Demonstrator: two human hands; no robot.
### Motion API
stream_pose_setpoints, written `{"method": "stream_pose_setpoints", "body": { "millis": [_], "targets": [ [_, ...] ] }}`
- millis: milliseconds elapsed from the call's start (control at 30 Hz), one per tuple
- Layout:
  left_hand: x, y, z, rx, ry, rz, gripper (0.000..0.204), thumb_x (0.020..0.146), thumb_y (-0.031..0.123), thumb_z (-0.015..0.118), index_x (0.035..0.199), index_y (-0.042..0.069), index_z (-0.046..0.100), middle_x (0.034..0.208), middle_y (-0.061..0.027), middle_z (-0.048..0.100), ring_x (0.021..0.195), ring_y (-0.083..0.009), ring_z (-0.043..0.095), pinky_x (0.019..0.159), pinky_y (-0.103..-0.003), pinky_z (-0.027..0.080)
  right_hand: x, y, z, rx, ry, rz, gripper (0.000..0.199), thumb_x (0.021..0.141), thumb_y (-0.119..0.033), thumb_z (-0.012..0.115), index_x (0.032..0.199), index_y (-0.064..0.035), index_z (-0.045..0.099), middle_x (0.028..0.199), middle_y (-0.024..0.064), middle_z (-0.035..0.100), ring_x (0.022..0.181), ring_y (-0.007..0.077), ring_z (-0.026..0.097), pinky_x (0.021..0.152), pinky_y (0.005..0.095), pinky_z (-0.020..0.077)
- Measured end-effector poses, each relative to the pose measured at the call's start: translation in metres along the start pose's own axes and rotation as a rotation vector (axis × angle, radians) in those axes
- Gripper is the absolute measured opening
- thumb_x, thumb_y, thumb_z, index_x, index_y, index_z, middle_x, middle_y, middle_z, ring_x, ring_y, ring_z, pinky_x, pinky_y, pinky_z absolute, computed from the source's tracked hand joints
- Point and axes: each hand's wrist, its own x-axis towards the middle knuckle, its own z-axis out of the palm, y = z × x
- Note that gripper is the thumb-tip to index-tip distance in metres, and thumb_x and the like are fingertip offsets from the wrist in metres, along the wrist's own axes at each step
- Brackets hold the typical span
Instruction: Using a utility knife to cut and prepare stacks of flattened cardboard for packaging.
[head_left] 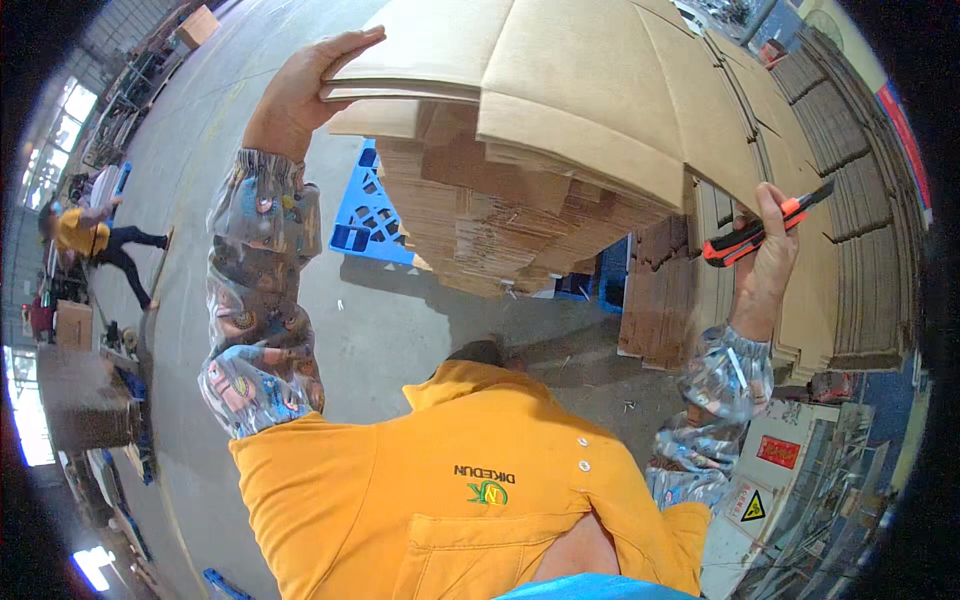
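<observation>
My left hand (292, 92) grips the left edge of a folded flat cardboard box (575, 60), with the thumb on top and the other fingers mostly hidden behind it. On the right, my right hand (766, 262) is closed round a black and orange-red utility knife (735, 246), close against the cardboard's right edge. The knife lies across the palm, its dark tip end pointing up and right. Beneath the flat box is a tall stack of flat cardboard (500, 215), seen from its layered edges, on a blue plastic pallet (362, 215).
More flat cardboard stacks (860, 190) stand to the right. A white cabinet (745, 500) with warning labels is at the lower right. Far left, another person (85, 232) in a yellow top walks. Small white scraps (629, 406) lie on the grey floor (370, 340).
</observation>
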Motion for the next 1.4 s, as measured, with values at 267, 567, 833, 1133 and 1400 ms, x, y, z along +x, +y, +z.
{"method": "stream_pose_setpoints", "body": {
  "millis": [267,567,833,1133,1400],
  "targets": [
    [-0.021,-0.02,-0.022,0.416,0.041,0.167,0.032,0.084,0.027,0.053,0.101,0.0,0.059,0.087,-0.0054,0.06,0.075,-0.0113,0.056,0.065,-0.022,0.047,-0.026,0.007,0.03,-0.064,-0.162,0.106,0.018,0.077,-0.012,0.062,0.09,-0.0021,0.055,0.081,0.0029,0.056,0.068,0.0116,0.053,0.062,0.0249,0.0448],
    [-0.022,-0.043,-0.008,0.47,0.262,0.112,0.032,0.07,0.029,0.062,0.065,-0.002,0.063,0.058,-0.0071,0.058,0.051,-0.0167,0.052,0.05,-0.031,0.043,-0.007,0.037,-0.003,-0.193,-0.262,0.129,0.021,0.08,-0.016,0.06,0.094,-0.0017,0.053,0.082,0.0047,0.052,0.064,0.0114,0.049,0.051,0.0234,0.044],
    [-0.026,-0.023,-0.008,0.099,0.088,-0.031,0.021,0.078,0.019,0.059,0.069,0.0,0.058,0.059,-0.0043,0.054,0.048,-0.011,0.051,0.038,-0.023,0.043,0.007,0.031,-0.02,-0.067,-0.278,0.061,0.026,0.083,-0.015,0.056,0.102,0.0025,0.052,0.09,0.0081,0.055,0.076,0.0149,0.053,0.066,0.0229,0.0458],
    [-0.02,-0.003,0.025,0.083,0.029,-0.138,0.019,0.075,0.021,0.064,0.072,0.004,0.056,0.06,-0.0041,0.055,0.045,-0.014,0.05,0.042,-0.026,0.042,0.021,-0.015,-0.042,-0.07,-0.163,0.218,0.035,0.085,-0.017,0.05,0.116,-0.0015,0.046,0.108,0.0069,0.052,0.076,0.0141,0.051,0.068,0.0221,0.0429],
    [-0.037,-0.019,0.087,-0.264,0.258,-0.07,0.027,0.081,0.004,0.053,0.106,-0.006,0.052,0.102,-0.0105,0.056,0.096,-0.0165,0.053,0.085,-0.027,0.041,0.073,-0.087,0.0,-0.115,-0.221,-0.173,0.027,0.075,-0.015,0.059,0.1,-0.0037,0.059,0.099,0.0054,0.058,0.09,0.0117,0.052,0.078,0.0236,0.0409]
  ]
}}
